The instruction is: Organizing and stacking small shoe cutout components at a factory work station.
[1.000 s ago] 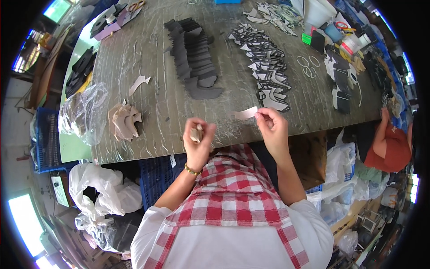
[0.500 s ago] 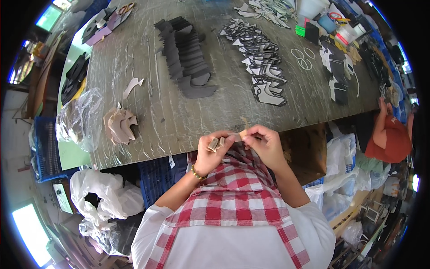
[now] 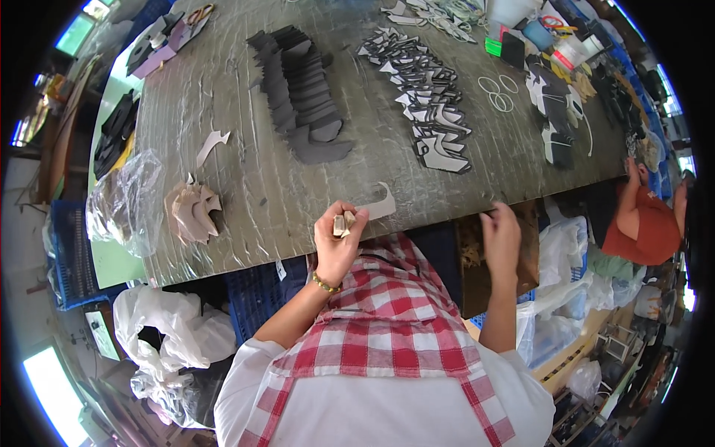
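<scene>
One piece (image 3: 384,207) is pinched in my left hand (image 3: 337,237), seemingly steadied. I cannot tell if my right hand (image 3: 503,237) grips; further work likely needs both.

The worktop (image 3: 223,97) has a wrinkled, glossy, plastic-looking surface. The hook-shaped cut-out (image 3: 381,208) looks smooth, matt and paper-like; the overlapping charcoal pieces (image 3: 307,93) look matt. The checked apron (image 3: 402,331) is cloth, the clear bag (image 3: 123,203) crinkled, shiny plastic.
</scene>
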A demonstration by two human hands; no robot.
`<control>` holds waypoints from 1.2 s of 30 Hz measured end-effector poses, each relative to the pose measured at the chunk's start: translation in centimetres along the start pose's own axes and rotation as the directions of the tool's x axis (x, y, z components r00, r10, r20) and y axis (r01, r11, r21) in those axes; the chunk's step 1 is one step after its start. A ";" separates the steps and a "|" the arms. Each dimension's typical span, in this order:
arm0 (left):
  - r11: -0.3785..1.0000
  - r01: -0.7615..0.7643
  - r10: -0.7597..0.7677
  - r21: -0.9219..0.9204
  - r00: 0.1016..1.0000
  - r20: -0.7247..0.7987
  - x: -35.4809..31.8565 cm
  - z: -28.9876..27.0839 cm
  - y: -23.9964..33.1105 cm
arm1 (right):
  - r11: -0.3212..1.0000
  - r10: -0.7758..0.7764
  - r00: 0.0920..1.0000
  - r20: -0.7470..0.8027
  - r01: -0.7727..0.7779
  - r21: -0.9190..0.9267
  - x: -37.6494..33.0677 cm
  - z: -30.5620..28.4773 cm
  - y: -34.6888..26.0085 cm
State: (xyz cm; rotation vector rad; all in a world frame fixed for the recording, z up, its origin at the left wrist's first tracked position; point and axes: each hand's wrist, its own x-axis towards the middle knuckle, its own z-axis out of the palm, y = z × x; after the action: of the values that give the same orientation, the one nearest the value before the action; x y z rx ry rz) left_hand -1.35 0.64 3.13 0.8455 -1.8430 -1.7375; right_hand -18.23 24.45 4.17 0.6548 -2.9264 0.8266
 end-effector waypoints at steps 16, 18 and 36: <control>0.422 -0.331 0.387 0.844 0.908 0.163 6.4 -5.4 -0.5 | 0.849 -0.431 0.887 0.165 0.336 0.408 1.8 2.8 -13.7; 0.382 -0.326 0.347 0.865 0.918 0.193 6.2 -5.7 -1.5 | 0.870 -0.353 0.925 0.140 0.270 0.412 2.1 2.2 -13.1; 0.993 0.055 -0.054 0.103 0.999 -0.006 -1.6 -2.7 -1.8 | 0.581 -0.244 0.782 0.573 -0.355 0.733 0.1 6.0 -8.8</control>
State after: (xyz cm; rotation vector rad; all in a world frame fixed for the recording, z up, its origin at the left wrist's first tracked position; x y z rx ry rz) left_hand 1.88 -0.12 1.73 0.9468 -1.9387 -1.6836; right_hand -14.27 14.61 3.39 1.0239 -2.8924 2.5139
